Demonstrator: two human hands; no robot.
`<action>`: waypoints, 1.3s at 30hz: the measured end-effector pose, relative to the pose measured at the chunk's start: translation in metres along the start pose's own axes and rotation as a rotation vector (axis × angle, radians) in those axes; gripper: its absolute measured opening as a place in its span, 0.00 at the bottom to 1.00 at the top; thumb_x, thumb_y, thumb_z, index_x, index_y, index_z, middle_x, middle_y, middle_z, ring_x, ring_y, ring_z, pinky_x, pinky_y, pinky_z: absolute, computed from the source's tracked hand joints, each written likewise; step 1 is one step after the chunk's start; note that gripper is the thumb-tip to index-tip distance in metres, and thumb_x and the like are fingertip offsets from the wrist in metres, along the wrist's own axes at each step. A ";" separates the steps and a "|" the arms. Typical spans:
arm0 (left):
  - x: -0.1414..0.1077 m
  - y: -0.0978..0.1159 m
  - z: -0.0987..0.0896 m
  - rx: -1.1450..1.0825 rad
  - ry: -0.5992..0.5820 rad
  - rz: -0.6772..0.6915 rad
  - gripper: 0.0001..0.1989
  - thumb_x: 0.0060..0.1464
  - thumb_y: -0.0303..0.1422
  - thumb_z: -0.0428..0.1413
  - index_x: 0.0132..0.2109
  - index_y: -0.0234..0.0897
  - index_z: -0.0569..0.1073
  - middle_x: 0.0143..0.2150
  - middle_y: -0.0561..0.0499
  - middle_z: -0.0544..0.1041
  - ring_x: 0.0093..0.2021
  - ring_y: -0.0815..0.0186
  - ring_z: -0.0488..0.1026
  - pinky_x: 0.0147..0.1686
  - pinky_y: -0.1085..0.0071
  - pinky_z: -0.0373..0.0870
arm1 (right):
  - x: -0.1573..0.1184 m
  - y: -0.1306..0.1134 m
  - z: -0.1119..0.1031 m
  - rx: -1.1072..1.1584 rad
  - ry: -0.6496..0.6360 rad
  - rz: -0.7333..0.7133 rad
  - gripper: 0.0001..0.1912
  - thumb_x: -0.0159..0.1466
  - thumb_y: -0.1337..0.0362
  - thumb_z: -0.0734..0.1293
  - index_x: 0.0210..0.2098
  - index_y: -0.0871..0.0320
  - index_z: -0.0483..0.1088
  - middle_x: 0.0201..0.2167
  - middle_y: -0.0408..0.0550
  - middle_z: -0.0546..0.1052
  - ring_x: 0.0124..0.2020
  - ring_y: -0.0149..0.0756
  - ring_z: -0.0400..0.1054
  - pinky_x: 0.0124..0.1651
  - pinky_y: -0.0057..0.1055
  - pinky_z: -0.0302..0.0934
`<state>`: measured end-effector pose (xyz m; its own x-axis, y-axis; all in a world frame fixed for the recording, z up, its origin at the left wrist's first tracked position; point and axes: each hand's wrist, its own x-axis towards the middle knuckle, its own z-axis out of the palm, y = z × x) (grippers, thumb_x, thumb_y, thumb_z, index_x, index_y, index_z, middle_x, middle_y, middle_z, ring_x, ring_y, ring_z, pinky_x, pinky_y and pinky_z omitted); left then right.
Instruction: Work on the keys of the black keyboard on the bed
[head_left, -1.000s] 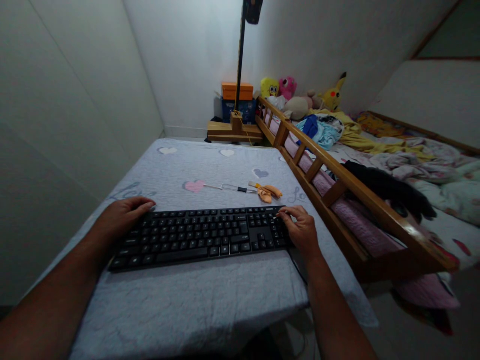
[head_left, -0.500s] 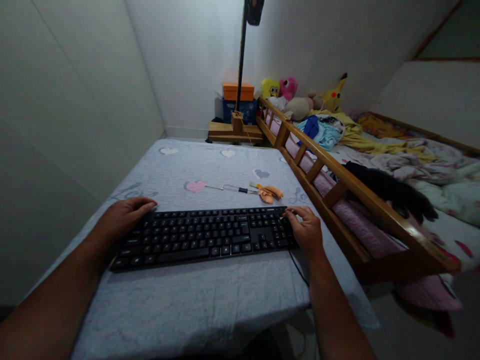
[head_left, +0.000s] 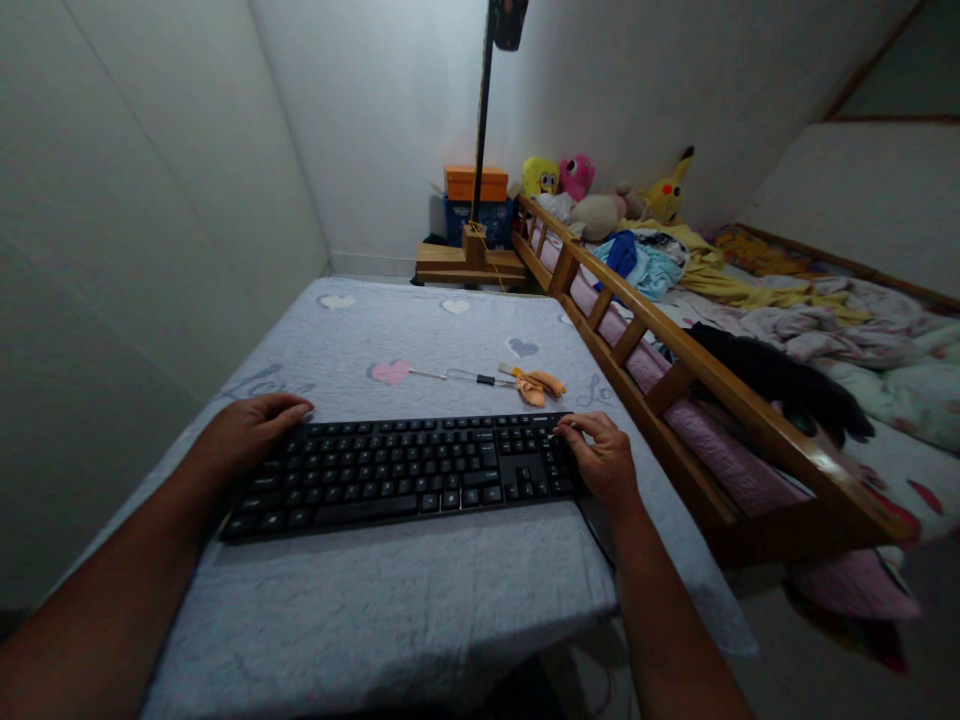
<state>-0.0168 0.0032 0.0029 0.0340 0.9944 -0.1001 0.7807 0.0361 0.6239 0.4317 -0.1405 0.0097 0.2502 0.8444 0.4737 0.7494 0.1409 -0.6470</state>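
A black keyboard (head_left: 390,465) lies across the near half of the cloth-covered table (head_left: 420,590). My left hand (head_left: 251,432) grips its left end, thumb stretched along the back corner and the other fingers partly hidden. Over the number pad at the right end, my right hand (head_left: 602,458) pinches a thin whitish stick (head_left: 557,432), like a cotton swab, its tip at the keys. Behind the keyboard lie a wire tool with a black grip (head_left: 486,380), a thin pale stick (head_left: 427,374), a small flat brush (head_left: 509,369) and a crumpled orange cloth (head_left: 534,387).
A wooden bed rail (head_left: 660,350) runs along the table's right side, with bedding and plush toys (head_left: 576,176) beyond. Past the far edge stand a wooden stand base (head_left: 471,262) with a dark pole and an orange box (head_left: 475,183). The keyboard cable (head_left: 596,540) hangs near my right wrist.
My right hand has shifted slightly left over the number pad, and the stick's tip moved left with it. My left hand and the keyboard stay in place.
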 end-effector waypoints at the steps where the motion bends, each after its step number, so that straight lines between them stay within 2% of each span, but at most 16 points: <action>1: 0.000 0.000 0.000 -0.004 -0.005 -0.006 0.25 0.48 0.52 0.53 0.43 0.37 0.79 0.38 0.49 0.83 0.39 0.56 0.78 0.39 0.67 0.68 | 0.000 0.000 0.000 0.002 -0.004 0.000 0.07 0.63 0.61 0.67 0.34 0.53 0.78 0.33 0.48 0.78 0.38 0.41 0.71 0.47 0.39 0.63; 11: -0.005 0.011 -0.003 0.004 -0.003 0.012 0.24 0.47 0.51 0.53 0.41 0.37 0.79 0.38 0.49 0.82 0.40 0.55 0.77 0.40 0.67 0.68 | -0.001 -0.002 -0.005 0.036 -0.054 -0.011 0.07 0.63 0.62 0.65 0.32 0.54 0.76 0.31 0.46 0.77 0.37 0.41 0.71 0.45 0.38 0.63; 21: -0.004 0.008 -0.003 -0.005 -0.010 0.000 0.24 0.48 0.52 0.53 0.42 0.38 0.78 0.37 0.49 0.82 0.40 0.56 0.78 0.40 0.67 0.68 | 0.000 -0.001 -0.002 0.051 -0.024 0.026 0.08 0.63 0.60 0.67 0.34 0.53 0.78 0.33 0.48 0.77 0.39 0.42 0.71 0.46 0.39 0.63; 39: -0.004 0.009 -0.002 0.022 0.005 0.008 0.25 0.48 0.52 0.52 0.42 0.38 0.79 0.39 0.49 0.82 0.41 0.56 0.77 0.39 0.68 0.68 | -0.001 -0.003 -0.008 0.076 -0.081 0.020 0.08 0.62 0.62 0.66 0.31 0.54 0.77 0.31 0.48 0.78 0.39 0.42 0.72 0.47 0.39 0.62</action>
<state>-0.0113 -0.0001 0.0100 0.0370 0.9951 -0.0913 0.7939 0.0262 0.6074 0.4339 -0.1455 0.0160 0.2115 0.8861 0.4125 0.6954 0.1601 -0.7005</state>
